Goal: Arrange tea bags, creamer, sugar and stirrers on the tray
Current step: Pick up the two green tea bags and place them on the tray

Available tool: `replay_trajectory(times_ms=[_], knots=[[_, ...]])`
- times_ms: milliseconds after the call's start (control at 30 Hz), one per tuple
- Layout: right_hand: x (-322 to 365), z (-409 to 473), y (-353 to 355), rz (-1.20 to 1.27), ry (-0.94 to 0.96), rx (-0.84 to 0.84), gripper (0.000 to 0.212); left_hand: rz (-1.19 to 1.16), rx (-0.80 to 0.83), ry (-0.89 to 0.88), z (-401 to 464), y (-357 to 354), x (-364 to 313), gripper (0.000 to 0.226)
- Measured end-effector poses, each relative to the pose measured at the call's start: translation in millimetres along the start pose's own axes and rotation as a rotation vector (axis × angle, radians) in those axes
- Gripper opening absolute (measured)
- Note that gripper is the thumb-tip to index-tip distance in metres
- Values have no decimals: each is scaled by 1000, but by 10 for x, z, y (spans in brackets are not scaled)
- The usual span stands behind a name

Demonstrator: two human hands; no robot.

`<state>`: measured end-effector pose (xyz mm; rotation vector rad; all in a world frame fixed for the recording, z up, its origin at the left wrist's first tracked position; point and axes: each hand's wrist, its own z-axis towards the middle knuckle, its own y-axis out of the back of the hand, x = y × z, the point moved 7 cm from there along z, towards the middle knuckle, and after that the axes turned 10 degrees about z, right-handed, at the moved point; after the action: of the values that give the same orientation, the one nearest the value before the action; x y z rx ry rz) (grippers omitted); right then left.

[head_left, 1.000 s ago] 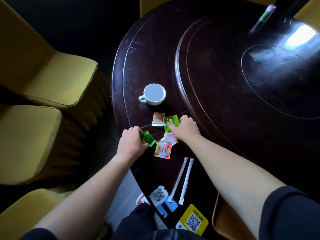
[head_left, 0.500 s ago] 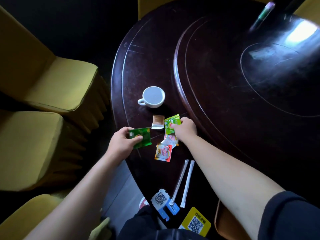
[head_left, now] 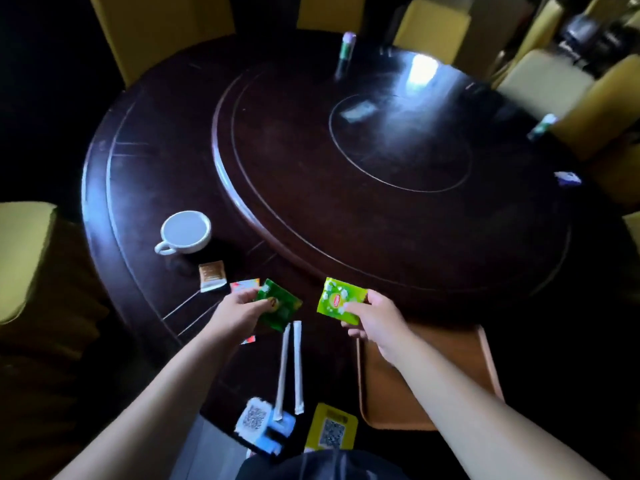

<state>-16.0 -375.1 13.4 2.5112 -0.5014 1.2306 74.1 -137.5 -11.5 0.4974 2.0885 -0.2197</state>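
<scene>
Both hands are raised over the near edge of the round dark wooden table [head_left: 145, 174], each pinching a sachet. The left hand [head_left: 239, 311] has thumb and fingers closed on a dark green square tea bag sachet [head_left: 282, 308], tilted with one corner pointing away. The right hand [head_left: 375, 320] grips a light green square tea bag sachet [head_left: 341, 304] by its right edge, thumb on top, fingers curled beneath.

Under the right wrist lies the flat orange-brown rectangular tray [head_left: 460, 368], its visible surface bare. Between the two forearms, two long white paper-wrapped stirrers [head_left: 297, 368] lie side by side on the table, running toward the person. Just beyond the left hand a red-and-white sachet [head_left: 244, 285] peeks out, and past it sits a small brown-and-white sachet [head_left: 212, 275]. Another red corner of a sachet [head_left: 250, 339] shows beside the left wrist. Farther out to the left of the left hand stands a white ceramic cup [head_left: 186, 232] with its handle facing the person. Near the body, by the stirrers' ends, are a blue-and-white QR card [head_left: 258, 419] and a yellow QR card [head_left: 332, 429].
</scene>
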Motion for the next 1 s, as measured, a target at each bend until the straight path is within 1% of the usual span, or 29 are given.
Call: replay_trajectory(times_ms=[67,133,200,267,367,467,500,600,667,733,767,800,867,900,967,1000], knots=[[-190,-73,363,51,-44,-60,10,91,37,-25,-9,-353,-66,9],[-400,-119,711,76,-80,-126,11,209,44,-40,8,-662,-70,14],[-605,-173,1006,102,-124,-185,13,447,17,-76,53,-924,-67,20],[-799,-223,1223,163,-184,-220,13,600,19,-89,54,-1189,-61,23],[-1000,-245,1412,233,-242,-205,13,736,31,-94,59,-1569,-31,23],[-1132,-201,1531,246,-272,-189,19,836,43,-84,87,-1819,0,28],[-1158,-176,1553,231,-278,-182,17,852,36,-79,107,-1875,20,29],[-1193,-69,1577,127,-267,-129,4,907,-13,-94,134,-2018,61,30],[-1179,2,1572,92,-238,-97,4,903,-58,-101,143,-2080,79,30],[-1157,56,1571,67,-226,-74,2,911,-116,-119,134,-2107,70,35],[-1136,70,1572,41,-220,-68,4,929,-148,-148,127,-2116,59,39],[-1117,77,1580,7,-205,-72,12,955,-180,-195,112,-2123,42,42],[-1088,86,1633,-120,-165,-107,40,1033,-241,-313,41,-2131,10,43],[-1057,69,1677,-208,-137,-137,47,1090,-260,-372,-16,-2146,-4,41],[-944,9,1746,-442,-47,-195,41,1206,-256,-500,-133,-2221,-7,35],[-882,-11,1759,-559,35,-206,39,1263,-233,-582,-196,-2290,2,33]])
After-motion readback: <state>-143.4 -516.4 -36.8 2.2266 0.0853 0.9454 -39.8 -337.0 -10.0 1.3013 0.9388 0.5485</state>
